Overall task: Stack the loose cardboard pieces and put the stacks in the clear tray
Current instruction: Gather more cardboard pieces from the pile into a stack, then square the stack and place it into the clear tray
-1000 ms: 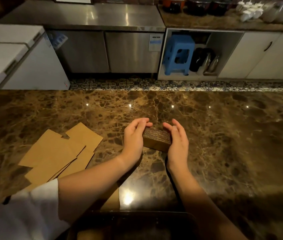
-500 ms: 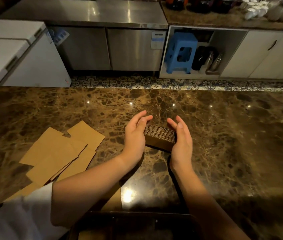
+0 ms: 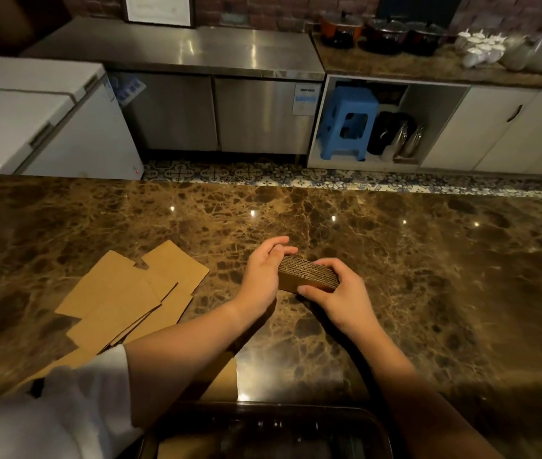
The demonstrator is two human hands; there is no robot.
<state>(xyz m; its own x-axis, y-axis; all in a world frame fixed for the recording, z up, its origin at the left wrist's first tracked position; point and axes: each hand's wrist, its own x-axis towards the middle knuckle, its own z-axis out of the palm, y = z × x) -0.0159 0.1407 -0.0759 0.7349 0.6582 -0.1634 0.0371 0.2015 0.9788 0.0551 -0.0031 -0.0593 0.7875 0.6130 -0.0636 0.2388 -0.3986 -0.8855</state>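
While the marble counter [image 3: 428, 276] fills most of my view, the work sits near its middle, so I start there and narrow in. At the near edge lies the clear tray [image 3: 375, 422], dark and dim from here; something cardboard-coloured may already lie in its left corner, but I cannot say for sure. To the left, the loose cardboard pieces [image 3: 124, 293] are fanned flat and overlapping on the counter, well apart from the hands.

Between the hands stands the stack [image 3: 306, 274], on edge on the counter, its corrugated side up. My left hand [image 3: 263, 276] presses against its left end with fingers straight and held together, the thumb lying over the top corner. My right hand [image 3: 339, 293] curls round the right end, fingers wrapped over the top edge and thumb pinching the near face.

I judge the step in hand to be squaring this stack before it goes to the tray. To do it well, I would keep both ends squeezed evenly so no piece slides out, tap the bottom edge on the counter until the sides are flush, then carry it gripped from both ends, low and level, toward the tray just behind my wrists.
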